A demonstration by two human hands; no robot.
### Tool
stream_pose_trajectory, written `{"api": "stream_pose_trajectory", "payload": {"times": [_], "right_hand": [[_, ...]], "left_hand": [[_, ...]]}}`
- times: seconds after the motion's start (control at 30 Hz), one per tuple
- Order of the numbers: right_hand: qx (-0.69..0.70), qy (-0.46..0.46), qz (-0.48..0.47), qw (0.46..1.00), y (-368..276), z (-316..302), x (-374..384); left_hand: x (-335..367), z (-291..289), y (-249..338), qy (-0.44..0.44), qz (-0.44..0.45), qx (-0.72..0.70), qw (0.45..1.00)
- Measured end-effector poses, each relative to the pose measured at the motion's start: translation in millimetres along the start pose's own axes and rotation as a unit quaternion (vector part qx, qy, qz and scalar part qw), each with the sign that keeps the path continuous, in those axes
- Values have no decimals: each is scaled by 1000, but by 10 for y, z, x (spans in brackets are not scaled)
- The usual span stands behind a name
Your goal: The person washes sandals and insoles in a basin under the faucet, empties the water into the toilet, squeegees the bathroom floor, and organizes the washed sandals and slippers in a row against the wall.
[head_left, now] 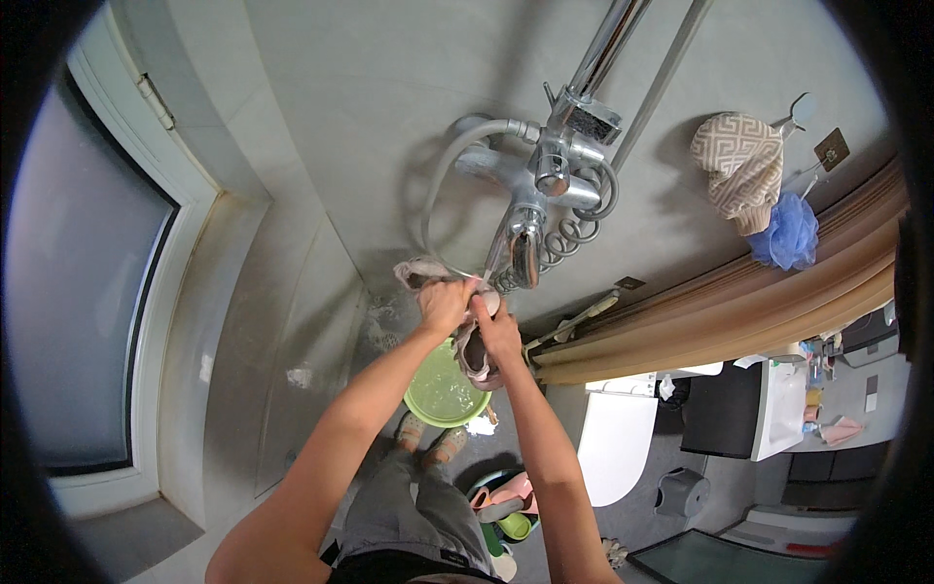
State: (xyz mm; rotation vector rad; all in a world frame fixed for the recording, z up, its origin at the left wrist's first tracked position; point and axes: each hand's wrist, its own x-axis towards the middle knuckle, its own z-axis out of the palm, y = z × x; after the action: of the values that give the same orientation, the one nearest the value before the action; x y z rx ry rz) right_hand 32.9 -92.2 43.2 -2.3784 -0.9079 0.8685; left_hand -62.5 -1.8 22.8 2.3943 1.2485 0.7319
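Both hands are closed on a wet, pale pinkish-grey cloth (474,355) beneath the shower mixer tap (526,234). My left hand (448,304) grips its middle, and one end sticks out to the left past the fingers. Close beside it, my right hand (498,329) is wrapped round a whitish bunched part, while a darker fold hangs below. Whether the cloth is a garment cannot be made out. Below the hands stands a light green basin (440,394) holding water, its far edge partly hidden by my hands and the cloth.
A hose coils around the chrome fittings. A patterned cap (736,161) and a blue bath puff (786,234) hang on the right wall. The tan curtain (720,326) runs beside a white toilet (615,443). Near my feet sits a tub of coloured things (506,506); a frosted window (83,273) is left.
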Motion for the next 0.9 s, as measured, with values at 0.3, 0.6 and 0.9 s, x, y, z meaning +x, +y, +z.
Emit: {"api": "stream_pose_trajectory", "payload": {"times": [0.3,0.6,0.9], "right_hand": [[-38,147,-92,984,-15,225,-131],[-41,189,-89,977,159,275,-329],[7,180,-79,981,339,124,-134]], "left_hand": [[256,198,-55,-150,-402,-630,647],[33,606,-49,-63,-397,-540,739],[54,459,161,-225,-161,-538,796]]}}
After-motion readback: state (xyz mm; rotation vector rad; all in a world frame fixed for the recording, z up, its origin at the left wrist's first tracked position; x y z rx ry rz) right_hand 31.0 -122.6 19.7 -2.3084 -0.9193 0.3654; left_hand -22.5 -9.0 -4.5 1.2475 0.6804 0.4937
